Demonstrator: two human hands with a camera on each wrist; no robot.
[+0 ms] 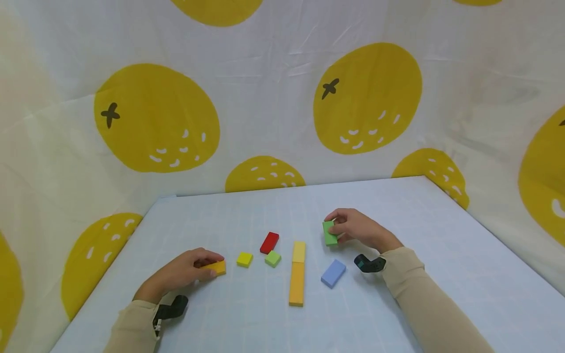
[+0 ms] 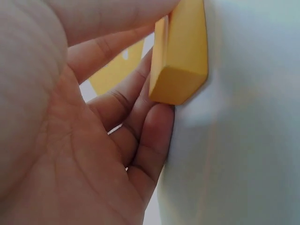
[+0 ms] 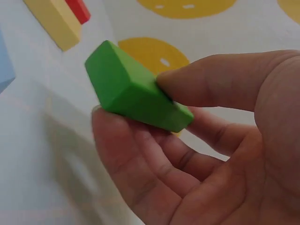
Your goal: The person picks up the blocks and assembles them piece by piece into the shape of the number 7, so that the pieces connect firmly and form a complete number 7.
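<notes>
At the left of the table, the left hand (image 1: 187, 268) pinches an orange block (image 1: 218, 267) between thumb and fingers; in the left wrist view the orange block (image 2: 185, 51) is close to the white surface. Toward the back right, the right hand (image 1: 359, 228) grips a green block (image 1: 329, 234). Seen from the right wrist, the green block (image 3: 136, 89) is tilted, with the thumb on one side and fingers beneath, and a shadow shows on the table beside it.
Between the hands lie a yellow block (image 1: 244, 260), a light green block (image 1: 272, 259), a red block (image 1: 269, 242), a pale yellow block (image 1: 298, 252) end to end with a long orange block (image 1: 296, 284), and a blue block (image 1: 333, 273). A patterned cloth (image 1: 265, 108) hangs behind the table.
</notes>
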